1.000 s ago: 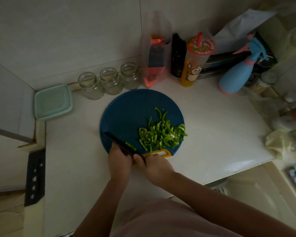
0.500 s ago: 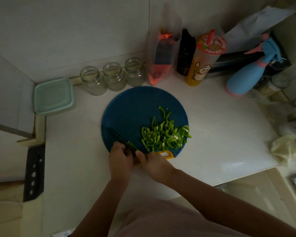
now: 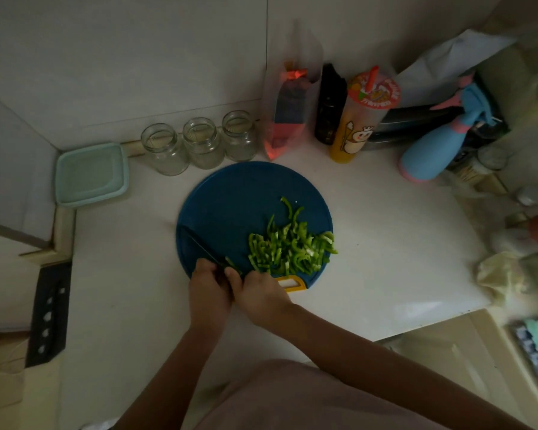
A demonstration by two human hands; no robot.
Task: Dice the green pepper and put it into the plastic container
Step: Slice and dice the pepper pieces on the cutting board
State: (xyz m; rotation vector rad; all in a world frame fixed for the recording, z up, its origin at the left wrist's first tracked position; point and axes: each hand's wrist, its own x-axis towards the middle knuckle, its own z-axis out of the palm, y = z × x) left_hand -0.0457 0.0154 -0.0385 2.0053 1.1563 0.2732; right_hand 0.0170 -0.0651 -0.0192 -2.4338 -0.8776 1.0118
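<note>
Both hands, left (image 3: pixel 210 285) and right (image 3: pixel 263 294), are seen curled and touching at the near edge of the board (image 3: pixel 230 193). The knife (image 3: pixel 201 245) juts far-left from between them; which hand grips it cannot be told. Cut pepper (image 3: pixel 289 249) is piled on the board's right half. The container (image 3: pixel 90 173) is set on the table (image 3: pixel 385 243), far left, well apart.

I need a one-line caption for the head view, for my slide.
Right hand holds knife by left hand on blue cutting board, beside cut green pepper; plastic container sits apart.
</note>
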